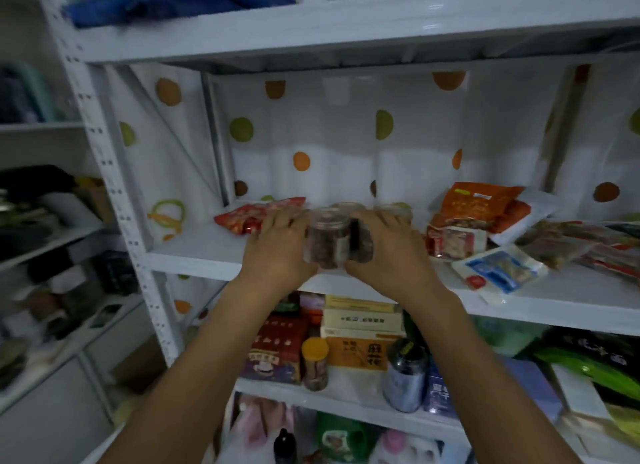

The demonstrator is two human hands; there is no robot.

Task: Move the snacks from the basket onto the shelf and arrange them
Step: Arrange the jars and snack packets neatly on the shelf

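Two clear plastic jars of dark snacks stand side by side at the front of the white shelf (pixel 194 252). My left hand (pixel 277 245) wraps round the left jar (pixel 327 242) from its left side. My right hand (pixel 391 245) grips the right jar (pixel 362 247), which it mostly hides. Behind them stand two more clear jars (pixel 346 208), only their lids showing. A red snack bag (pixel 249 217) lies flat to the left, under my left fingertips. The basket is out of view.
Orange and red snack packets (pixel 474 214) and a blue-and-white pouch (pixel 502 269) lie on the shelf's right half. A dotted white sheet (pixel 311 134) lines the back. The shelf below holds boxes (pixel 360 325), a yellow-lidded jar (pixel 314 363) and a dark can (pixel 405 373).
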